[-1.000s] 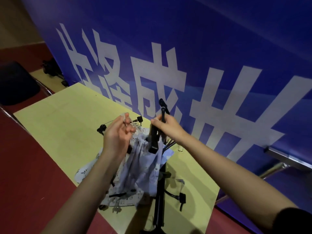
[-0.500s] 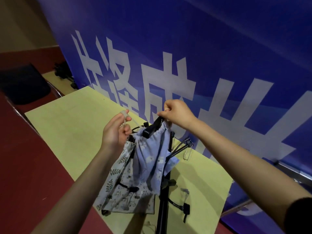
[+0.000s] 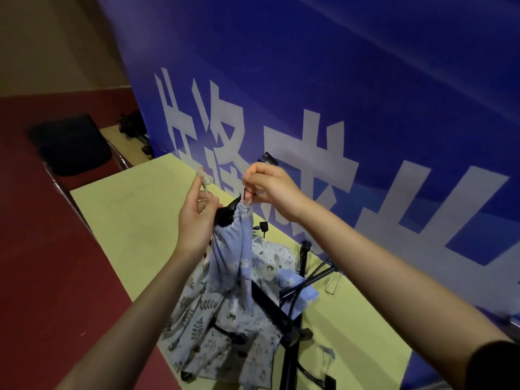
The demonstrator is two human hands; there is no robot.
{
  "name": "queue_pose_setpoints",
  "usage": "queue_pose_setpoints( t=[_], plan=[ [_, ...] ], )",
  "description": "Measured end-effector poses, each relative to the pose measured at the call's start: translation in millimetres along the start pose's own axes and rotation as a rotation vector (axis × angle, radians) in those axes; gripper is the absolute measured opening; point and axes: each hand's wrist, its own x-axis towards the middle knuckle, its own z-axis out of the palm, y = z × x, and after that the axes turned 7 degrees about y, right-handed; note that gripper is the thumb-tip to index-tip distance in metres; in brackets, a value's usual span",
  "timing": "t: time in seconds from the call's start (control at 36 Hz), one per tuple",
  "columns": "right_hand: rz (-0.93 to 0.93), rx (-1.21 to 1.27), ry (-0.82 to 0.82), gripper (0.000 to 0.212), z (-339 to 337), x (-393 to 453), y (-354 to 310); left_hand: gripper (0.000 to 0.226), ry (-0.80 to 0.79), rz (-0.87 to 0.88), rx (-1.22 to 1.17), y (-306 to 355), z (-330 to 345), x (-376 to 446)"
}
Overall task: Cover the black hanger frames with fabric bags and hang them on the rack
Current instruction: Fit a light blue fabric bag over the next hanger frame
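Blue floral cloth — the fabric bag [image 3: 230, 249] — hangs gathered over a black hanger frame [image 3: 225, 215], held up above the yellow table [image 3: 126, 220]. Her left hand [image 3: 194, 220] pinches a drawstring [image 3: 204, 181]; the right hand [image 3: 270, 190] pinches the bag's neck. Behind, close — a blue banner [image 3: 337, 80] with large white characters I can't read. More bags [image 3: 219, 327] and the black rack [image 3: 292, 333] crowd the table's near edge.

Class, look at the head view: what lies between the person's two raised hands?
In the head view, the gathered mouth of the blue bag, with a black frame tip poking out, lies between the left hand and right hand.
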Motion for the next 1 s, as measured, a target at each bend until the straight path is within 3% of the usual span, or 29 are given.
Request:
queue_pose_setpoints(
  t=[0.11,0.25,0.39,0.5,0.67,0.81,0.92,1.0],
  plan=[
    [0.006,0.039,0.039,0.023,15,15,3,0.054,0.052,0.027,0.112,3,-13,25],
    [0.03,0.187,0.07,0.023,24,35,8,0.046,0.106,-0.028,0.062,12,-19,57],
    [0.046,0.236,0.12,0.019,17,63,16,0.028,0.036,-0.03,0.126,14,-1,94],
    [0.171,0.145,0.161,0.02,6,86,52,0.041,0.006,-0.101,0.304,-27,18,116],
    [0.412,0.155,0.315,0.016,-21,117,136,0.05,0.047,-0.112,0.365,-101,57,125],
    [0.507,0.103,0.347,0.02,-40,131,182,0.057,-0.087,-0.119,0.53,-157,85,133],
    [0.556,0.146,0.368,0.022,-50,137,211,0.041,-0.151,-0.155,0.568,-198,98,131],
    [0.582,0.027,0.362,0.018,-54,135,227,0.027,-0.157,-0.127,0.609,-210,107,131]
  ],
)
